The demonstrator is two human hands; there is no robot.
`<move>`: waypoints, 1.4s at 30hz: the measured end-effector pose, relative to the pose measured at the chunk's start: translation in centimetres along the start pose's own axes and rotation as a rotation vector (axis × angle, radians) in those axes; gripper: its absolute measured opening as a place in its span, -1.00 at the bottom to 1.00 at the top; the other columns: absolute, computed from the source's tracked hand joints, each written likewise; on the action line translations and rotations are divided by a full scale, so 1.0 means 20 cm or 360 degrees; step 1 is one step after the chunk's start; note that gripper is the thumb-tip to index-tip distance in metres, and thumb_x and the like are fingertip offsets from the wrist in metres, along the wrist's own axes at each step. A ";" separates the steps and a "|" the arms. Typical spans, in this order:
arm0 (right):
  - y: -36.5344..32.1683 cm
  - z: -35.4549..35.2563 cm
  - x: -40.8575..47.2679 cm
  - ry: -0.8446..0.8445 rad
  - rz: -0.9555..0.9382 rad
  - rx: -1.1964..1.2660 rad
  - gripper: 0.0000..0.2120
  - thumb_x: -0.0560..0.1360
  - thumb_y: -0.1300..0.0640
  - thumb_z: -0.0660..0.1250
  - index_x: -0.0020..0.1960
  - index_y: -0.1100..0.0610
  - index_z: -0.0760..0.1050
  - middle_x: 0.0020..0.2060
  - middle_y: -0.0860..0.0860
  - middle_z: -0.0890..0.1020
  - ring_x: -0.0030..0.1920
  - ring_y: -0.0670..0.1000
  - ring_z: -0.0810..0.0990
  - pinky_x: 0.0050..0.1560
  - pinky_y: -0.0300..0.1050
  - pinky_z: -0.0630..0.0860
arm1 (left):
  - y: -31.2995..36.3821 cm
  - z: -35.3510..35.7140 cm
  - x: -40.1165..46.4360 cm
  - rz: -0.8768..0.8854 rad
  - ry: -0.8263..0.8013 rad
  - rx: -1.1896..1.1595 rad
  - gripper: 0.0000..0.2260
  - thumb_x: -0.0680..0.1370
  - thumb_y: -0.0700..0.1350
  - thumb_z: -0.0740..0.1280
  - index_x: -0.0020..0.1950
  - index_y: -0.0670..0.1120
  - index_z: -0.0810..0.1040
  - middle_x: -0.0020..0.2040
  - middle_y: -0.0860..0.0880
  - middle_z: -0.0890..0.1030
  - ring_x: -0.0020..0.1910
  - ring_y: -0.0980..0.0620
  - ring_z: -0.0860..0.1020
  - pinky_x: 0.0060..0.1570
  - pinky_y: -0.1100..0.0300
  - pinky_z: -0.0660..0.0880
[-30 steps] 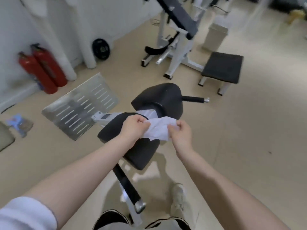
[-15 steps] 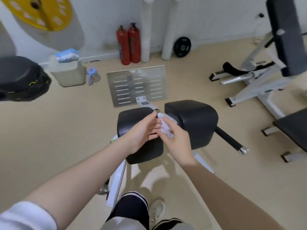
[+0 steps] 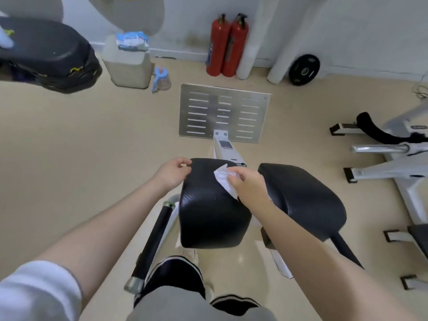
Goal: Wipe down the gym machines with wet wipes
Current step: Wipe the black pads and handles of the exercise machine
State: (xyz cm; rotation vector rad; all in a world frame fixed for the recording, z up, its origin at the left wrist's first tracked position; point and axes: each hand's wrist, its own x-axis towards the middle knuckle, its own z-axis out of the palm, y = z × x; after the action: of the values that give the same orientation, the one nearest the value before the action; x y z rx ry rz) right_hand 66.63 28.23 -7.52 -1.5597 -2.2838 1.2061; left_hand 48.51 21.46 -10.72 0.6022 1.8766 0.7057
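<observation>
Head view, looking down at a two-pad gym machine at the centre of the frame. The right hand (image 3: pixel 249 185) pinches a crumpled white wet wipe (image 3: pixel 225 180) between thumb and curled fingers and lays it against the upper right part of the left black pad (image 3: pixel 212 209). The left hand (image 3: pixel 172 173) sits at that pad's upper left edge, its fingers loosely curled and holding nothing; whether it touches the pad cannot be told. The right black pad (image 3: pixel 305 193) lies just beside, at centre right, not yet touched by the wipe. Above the pads the white frame beam (image 3: pixel 225 147) runs up to a slotted steel footplate (image 3: pixel 223 113) on the floor. A pack of wipes (image 3: pixel 132 41) rests on a pale bin (image 3: pixel 127 66) at upper left, beside two red fire extinguishers (image 3: pixel 228 45) at upper centre. To wipe well, the cloth would best be opened flatter under the fingers, so that more of it meets the vinyl, then drawn in overlapping strokes from the far edge toward the near one, down the rounded sides too. The free hand may steady the pad should it pivot. The black grip bar (image 3: pixel 154 237) at lower left probably wants wiping as well.
</observation>
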 end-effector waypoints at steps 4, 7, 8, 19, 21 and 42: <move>-0.02 0.07 0.29 -0.0078 -0.0027 -0.0186 -0.76 0.54 0.25 0.19 0.12 0.17 0.58 -0.02 0.02 0.62 0.03 -0.01 0.53 0.12 -0.24 0.35 | -0.02 0.00 0.21 -0.0086 -0.0055 0.0020 -0.69 0.53 -0.11 0.28 0.26 -0.16 0.46 0.07 -0.11 0.56 0.03 -0.05 0.52 -0.05 0.21 0.38; -0.01 0.16 0.49 -0.0157 -0.0024 -0.0319 -0.71 0.57 0.22 0.16 0.22 0.13 0.53 0.18 0.05 0.60 0.19 0.05 0.52 0.23 -0.20 0.34 | -0.06 0.02 0.32 -0.0111 -0.0128 0.0145 -0.56 0.51 -0.04 0.32 0.34 -0.17 0.40 0.23 -0.08 0.49 0.22 -0.05 0.45 0.15 0.16 0.35; 0.01 0.19 0.55 -0.0202 -0.0041 -0.0383 -0.71 0.57 0.22 0.15 0.23 0.12 0.53 0.19 0.05 0.59 0.21 0.06 0.51 0.26 -0.17 0.34 | -0.09 0.03 0.34 -0.0132 -0.0169 0.0159 -0.54 0.50 -0.02 0.33 0.35 -0.17 0.40 0.27 -0.07 0.48 0.24 -0.06 0.44 0.17 0.15 0.34; 0.02 0.56 0.88 -0.0695 -0.0285 -0.0599 -0.67 0.57 0.22 0.11 0.25 0.10 0.51 0.22 0.05 0.57 0.25 0.07 0.48 0.22 -0.17 0.32 | -0.23 0.05 0.42 -0.0180 -0.0371 -0.0481 -0.71 0.48 -0.18 0.38 0.15 0.08 0.49 0.04 0.20 0.57 0.01 0.32 0.49 -0.22 0.62 0.38; -0.01 0.60 0.87 -0.0869 -0.0400 -0.0580 -0.69 0.56 0.22 0.11 0.23 0.14 0.52 0.20 0.08 0.59 0.23 0.08 0.49 0.23 -0.14 0.33 | -0.23 0.06 0.42 -0.0196 -0.0343 -0.0500 -0.70 0.48 -0.20 0.38 0.17 0.04 0.48 0.08 0.15 0.57 0.04 0.31 0.49 -0.17 0.59 0.40; 0.19 0.45 0.82 -0.1051 -0.0609 -0.0447 -0.61 0.52 0.29 0.10 0.23 0.00 0.51 0.19 0.07 0.59 0.20 0.14 0.51 0.21 -0.10 0.40 | -0.16 0.17 0.33 -0.0592 0.0360 -0.0077 -0.67 0.40 -0.02 0.47 0.04 -0.14 0.50 -0.04 0.00 0.51 -0.09 0.00 0.50 -0.12 0.16 0.40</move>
State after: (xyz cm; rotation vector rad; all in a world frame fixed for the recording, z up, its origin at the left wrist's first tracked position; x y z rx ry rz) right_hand 57.38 37.53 -21.28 -0.7618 -3.0828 1.4880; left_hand 48.93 24.49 -18.31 0.1361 2.0978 0.5882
